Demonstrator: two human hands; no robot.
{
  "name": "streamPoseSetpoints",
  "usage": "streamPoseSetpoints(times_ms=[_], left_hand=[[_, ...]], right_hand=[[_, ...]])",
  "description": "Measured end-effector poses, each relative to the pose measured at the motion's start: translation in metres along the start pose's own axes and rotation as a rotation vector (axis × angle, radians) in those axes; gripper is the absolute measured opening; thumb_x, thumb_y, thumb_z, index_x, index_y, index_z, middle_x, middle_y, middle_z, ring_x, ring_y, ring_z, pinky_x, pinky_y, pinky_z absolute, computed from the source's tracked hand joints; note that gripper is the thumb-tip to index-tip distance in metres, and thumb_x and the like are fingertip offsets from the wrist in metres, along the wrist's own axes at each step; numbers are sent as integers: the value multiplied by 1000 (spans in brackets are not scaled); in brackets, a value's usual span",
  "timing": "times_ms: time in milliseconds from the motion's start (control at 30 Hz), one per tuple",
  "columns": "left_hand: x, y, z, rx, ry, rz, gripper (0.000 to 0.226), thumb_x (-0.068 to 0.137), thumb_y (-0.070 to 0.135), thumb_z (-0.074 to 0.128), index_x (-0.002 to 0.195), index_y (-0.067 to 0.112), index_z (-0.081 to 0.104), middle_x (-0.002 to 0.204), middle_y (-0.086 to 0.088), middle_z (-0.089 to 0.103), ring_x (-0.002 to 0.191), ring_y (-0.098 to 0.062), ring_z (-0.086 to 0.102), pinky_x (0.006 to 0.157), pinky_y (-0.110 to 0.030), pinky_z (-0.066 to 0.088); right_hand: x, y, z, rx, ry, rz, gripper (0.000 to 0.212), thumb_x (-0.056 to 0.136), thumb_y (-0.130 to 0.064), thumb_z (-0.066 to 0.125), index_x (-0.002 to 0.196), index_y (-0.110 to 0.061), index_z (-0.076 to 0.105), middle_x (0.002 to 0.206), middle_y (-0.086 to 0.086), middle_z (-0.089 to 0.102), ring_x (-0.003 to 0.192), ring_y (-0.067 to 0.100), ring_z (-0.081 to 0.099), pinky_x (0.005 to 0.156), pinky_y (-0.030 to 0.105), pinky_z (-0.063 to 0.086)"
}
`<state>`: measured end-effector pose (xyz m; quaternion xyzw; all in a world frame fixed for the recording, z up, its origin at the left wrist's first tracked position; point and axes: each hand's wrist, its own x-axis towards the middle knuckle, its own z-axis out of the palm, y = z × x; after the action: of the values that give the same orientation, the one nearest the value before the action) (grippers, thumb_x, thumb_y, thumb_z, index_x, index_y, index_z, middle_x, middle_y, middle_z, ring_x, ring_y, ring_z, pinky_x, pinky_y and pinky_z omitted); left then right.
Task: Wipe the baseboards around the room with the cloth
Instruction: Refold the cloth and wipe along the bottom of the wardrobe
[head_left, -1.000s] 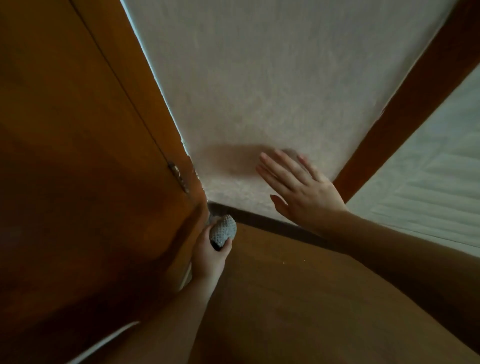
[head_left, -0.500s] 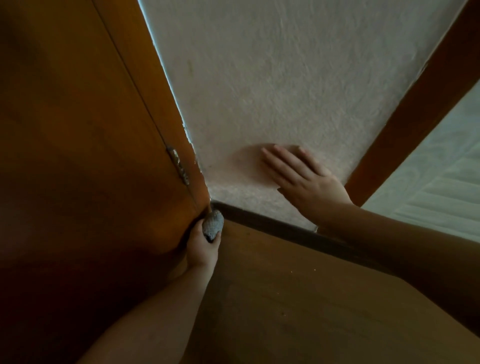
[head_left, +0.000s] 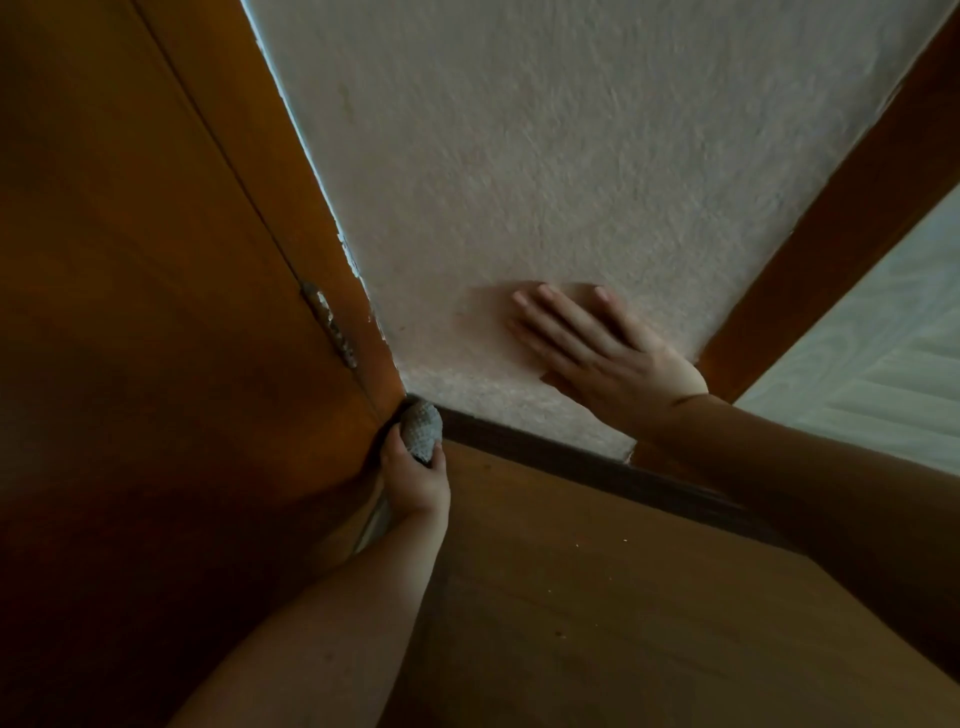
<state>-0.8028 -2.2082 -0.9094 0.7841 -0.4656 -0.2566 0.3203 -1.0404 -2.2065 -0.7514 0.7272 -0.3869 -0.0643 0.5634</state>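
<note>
A dark brown baseboard (head_left: 545, 449) runs along the foot of a white textured wall (head_left: 519, 182), from the corner by the door towards the right. My left hand (head_left: 415, 480) grips a bunched grey patterned cloth (head_left: 422, 430), and the cloth presses against the left end of the baseboard, right in the corner. My right hand (head_left: 608, 353) lies flat on the wall above the baseboard, fingers spread.
A brown wooden door (head_left: 145, 312) with a metal hinge (head_left: 330, 325) fills the left side. A brown wooden frame (head_left: 831, 223) stands at the right, with a pale ribbed surface (head_left: 883, 353) beyond it. The wooden floor (head_left: 597, 623) spreads below.
My left hand carried the cloth up and left into the corner, onto the baseboard's end. My right hand stayed on the wall, and the view drew closer.
</note>
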Motion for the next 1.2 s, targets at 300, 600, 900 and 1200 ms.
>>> streamPoseSetpoints(times_ms=[300,600,900,1200], left_hand=[[9,-11,13,118,-2,5,64,86,24,74,143,11,48,142,-16,51,129,-35,51,101,-47,47],[-14,6,49,110,-2,-204,67,87,25,72,144,6,42,146,-19,43,129,-37,47,102,-48,46],[-74,6,68,172,-239,55,56,87,32,73,135,14,52,137,-8,50,125,-24,53,94,-33,52],[-60,-1,42,195,-623,535,45,83,34,77,124,20,62,127,2,62,119,-15,57,95,-19,43]], right_hand=[[3,-4,1,-13,45,31,71,102,-50,29,160,-12,13,167,13,7,153,27,5,122,50,-2],[4,-7,4,-13,63,34,70,102,-51,28,160,-12,13,167,11,10,153,26,11,122,50,-1],[4,-7,1,14,57,35,67,104,-48,24,160,-12,12,166,7,15,152,22,18,122,48,2],[5,-8,0,20,60,57,69,103,-50,29,160,-14,13,167,9,12,153,24,16,122,49,4]])
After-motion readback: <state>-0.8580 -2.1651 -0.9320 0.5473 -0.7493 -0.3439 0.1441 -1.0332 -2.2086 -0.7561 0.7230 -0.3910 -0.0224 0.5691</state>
